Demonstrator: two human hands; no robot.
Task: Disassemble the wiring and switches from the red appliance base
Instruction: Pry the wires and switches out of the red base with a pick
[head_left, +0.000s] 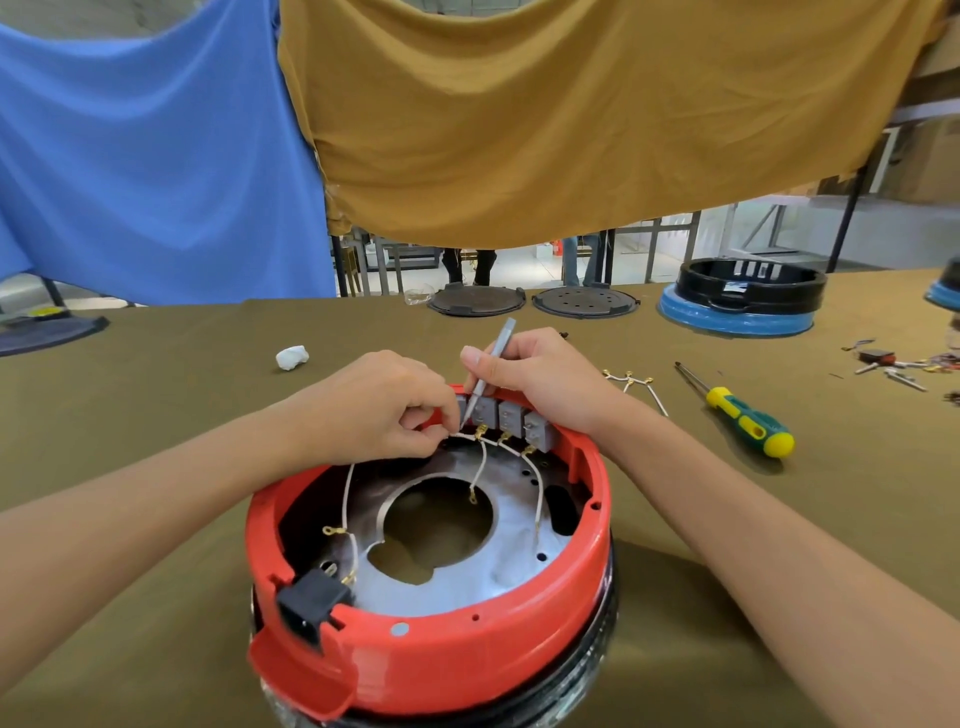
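1. The red appliance base (431, 670) sat upside down on the olive-green table cover (156, 405), close in front of the person, its open cavity facing up and its black power socket (311, 597) on the near-left rim.
2. Work looked partly done, in my judgement: a small bundle of white leads with brass terminals (631, 382) already lay loose on the cloth to the right, well apart from the base.
3. Much was left. Four grey switches (511, 421) sat in a row against the far wall of the base, and several white wires (480, 467) ran from their brass terminals down across the metal plate (519, 540).
4. The left hand (384, 410) was curled, its fingertips pinching a wire end just below the leftmost switch.
5. The right hand (540, 379) gripped a slim grey metal tool, probably tweezers (491, 371), pen-fashion between thumb and fingers.
6. That tool's long axis ran steeply, tilted from upper right down to lower left; its tip pointed down at the terminals of the leftmost switches, its blunt end up and away from the person.
7. The switch row ran left to right along the far rim, curving slightly with it.
8. A green-and-yellow screwdriver (743, 415) lay unused on the cloth to the right, tip pointing away to the left.
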